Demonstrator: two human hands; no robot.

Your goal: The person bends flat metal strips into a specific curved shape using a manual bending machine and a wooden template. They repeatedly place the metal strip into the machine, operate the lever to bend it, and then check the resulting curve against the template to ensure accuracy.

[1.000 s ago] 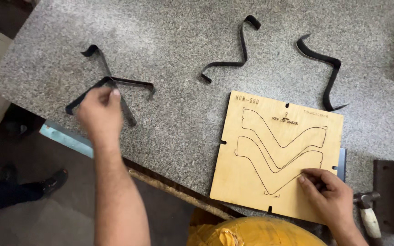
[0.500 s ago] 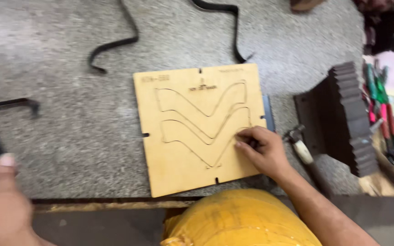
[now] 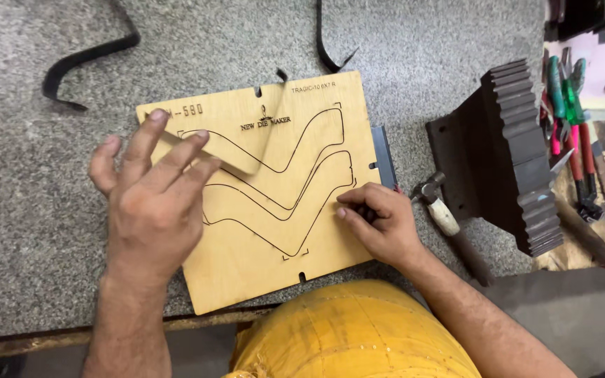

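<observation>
- On the speckled grey desk (image 3: pixel 50 231), right in front of the person in the yellow garment (image 3: pixel 358 332), lies a flat wooden board (image 3: pixel 274 238) cut through with two curved, boomerang-like slots.
- The left hand (image 3: pixel 152 192) hangs over the board's left part with its fingers (image 3: pixel 183 150) spread wide and holding nothing; it hides the left ends of the slots.
- The right hand (image 3: pixel 379 220) rests on the board's right edge, fingers curled close together with the tips pressed to the wood beside the slot line; I cannot tell whether anything small is pinched there.
- Just beside the board's right edge a thin grey metal strip (image 3: pixel 384 157) pokes out from beneath it.
- A hammer (image 3: pixel 439 206) with a pale handle lies close to the right hand, between it and a dark ridged metal block (image 3: pixel 519 154) standing further right.
- Beyond that block, pliers (image 3: pixel 572 119) with red and green grips lie in a cluster.
- At the top left a bent black steel strip (image 3: pixel 85 63) lies on the desk, well apart from the board; another bent black strip (image 3: pixel 327 49) lies just above the board's top edge.
</observation>
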